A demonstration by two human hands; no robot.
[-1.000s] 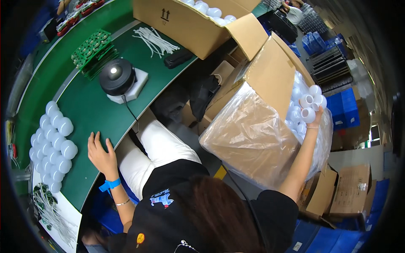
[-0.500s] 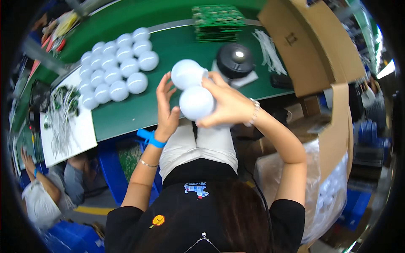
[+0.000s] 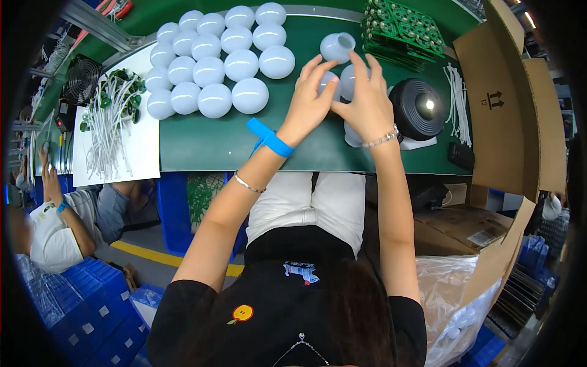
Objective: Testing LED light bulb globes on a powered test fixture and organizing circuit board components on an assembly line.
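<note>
Several white globe-shaped bulb covers lie on the green table in front of me. My left hand (image 3: 310, 101) curves its fingers and thumb around one bulb cover (image 3: 331, 87), which is partly hidden. Just to the right, my right hand (image 3: 369, 105) has thumb and fingers about another bulb cover (image 3: 353, 82). Beyond my fingertips, a tipped bulb cover (image 3: 333, 49) shows its round open neck. Beneath my right wrist, one more white cover (image 3: 352, 135) is mostly hidden. Rows of bulb covers (image 3: 208, 72) stand to the left.
Green circuit boards (image 3: 403, 30) are stacked at the back. A black round device (image 3: 418, 109) with a bright spot sits right, beside white cable ties (image 3: 456, 104) and a cardboard box (image 3: 501, 116). Wired boards (image 3: 113, 122) lie on a white sheet at left. Another person (image 3: 61, 226) sits farther left.
Two bulb covers that my right hand held above the table's near edge are now away from me, down among the others. My left hand moved forward and right and closed around a cover.
</note>
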